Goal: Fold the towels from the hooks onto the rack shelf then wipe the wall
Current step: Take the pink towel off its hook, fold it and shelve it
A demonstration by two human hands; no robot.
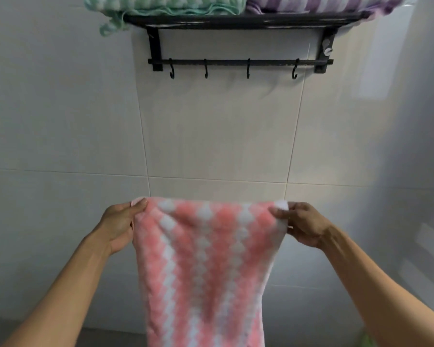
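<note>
- Writing or brand marks are showing nowhere on the towels or the rack, so far as the view lets me tell.
- Black metal wall rack (238, 62) is hanging on the pale glossy tiled wall (216, 131), with four black hooks (205, 71) dangling bare from its lower bar.
- Its top shelf (236, 20) is carrying a folded mint-green and white striped towel (161, 5) on the left, one loose end drooping over the shelf's left edge, and a folded purple and white striped towel (318, 5) just beside it on the right.
- Below the rack, a pink and white zigzag-striped plush towel (206, 266) is hanging in front of the wall, stretched between both hands and trailing out of the bottom of the view.
- Left hand (120, 224) is pinching the towel's upper left corner, thumb on top.
- Right hand (302, 225) is gripping the upper right corner likewise, fingers closed on the cloth.
</note>
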